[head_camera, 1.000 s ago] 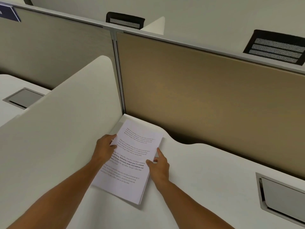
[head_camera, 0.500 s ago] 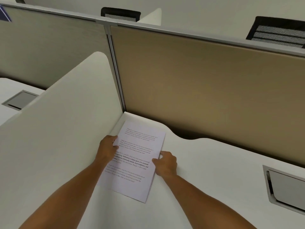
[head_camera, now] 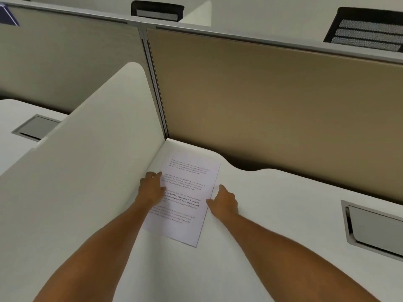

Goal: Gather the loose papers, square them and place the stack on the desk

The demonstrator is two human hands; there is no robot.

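Far left: a grey cable hatch set in the neighbouring surface, behind a white side divider. Left hand lies on the left edge of the paper stack, fingers loosely curled, palm down, gripping nothing. The stack lies flat on the white bench, tucked into the corner beside the divider, its sheets lined up and its printed text facing up. Right hand touches the stack's right edge, fingers partly curled, forefinger and thumb pointing out, nothing pinched. Tan partition panel stands behind. Far right: a second hatch in the bench.
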